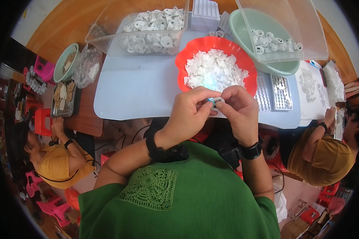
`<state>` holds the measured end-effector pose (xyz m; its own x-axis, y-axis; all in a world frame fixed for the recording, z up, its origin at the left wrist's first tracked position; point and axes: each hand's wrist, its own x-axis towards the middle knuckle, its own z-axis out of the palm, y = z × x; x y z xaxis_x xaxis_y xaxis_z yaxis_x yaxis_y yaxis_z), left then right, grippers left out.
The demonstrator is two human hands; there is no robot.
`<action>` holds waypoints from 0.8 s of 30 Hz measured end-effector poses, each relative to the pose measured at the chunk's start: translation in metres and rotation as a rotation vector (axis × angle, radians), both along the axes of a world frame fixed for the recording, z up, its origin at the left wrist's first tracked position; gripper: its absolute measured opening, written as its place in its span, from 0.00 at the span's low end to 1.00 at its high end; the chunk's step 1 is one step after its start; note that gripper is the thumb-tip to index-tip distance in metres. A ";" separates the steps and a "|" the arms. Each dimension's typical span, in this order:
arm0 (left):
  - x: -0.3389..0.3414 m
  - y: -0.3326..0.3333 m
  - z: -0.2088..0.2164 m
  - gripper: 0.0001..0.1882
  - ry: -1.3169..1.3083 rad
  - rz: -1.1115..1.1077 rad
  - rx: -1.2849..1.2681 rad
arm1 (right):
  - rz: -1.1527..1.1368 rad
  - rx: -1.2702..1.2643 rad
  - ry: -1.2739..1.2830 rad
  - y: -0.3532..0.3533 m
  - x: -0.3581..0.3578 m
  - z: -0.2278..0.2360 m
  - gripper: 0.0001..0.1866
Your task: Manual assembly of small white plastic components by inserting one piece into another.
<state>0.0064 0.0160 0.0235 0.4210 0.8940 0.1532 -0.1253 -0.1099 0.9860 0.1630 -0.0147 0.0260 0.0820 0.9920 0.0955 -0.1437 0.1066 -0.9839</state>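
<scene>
Left hand and right hand, each grip narrowed to a fingertip pinch, shared one small white piece near the desk's edge, below the red bowl. Light, even thumb pressure seemed wisest.

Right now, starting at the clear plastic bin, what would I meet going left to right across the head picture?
Clear plastic bin → left hand's fingers → small white piece → right hand's fingers → tray of round silvery pieces → heap of white pieces
</scene>
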 end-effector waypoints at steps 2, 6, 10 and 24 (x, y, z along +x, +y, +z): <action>-0.001 0.003 0.006 0.13 -0.019 -0.052 -0.102 | -0.022 -0.015 0.044 0.000 0.005 -0.002 0.04; -0.002 0.005 0.008 0.13 0.032 -0.042 -0.038 | -0.026 0.012 -0.029 -0.006 0.007 -0.001 0.03; 0.001 0.005 0.001 0.11 -0.033 -0.039 -0.052 | -0.048 0.016 -0.062 -0.009 0.004 -0.004 0.01; -0.001 0.011 0.006 0.23 -0.102 -0.044 0.133 | -0.258 0.409 -0.535 -0.009 0.002 0.007 0.02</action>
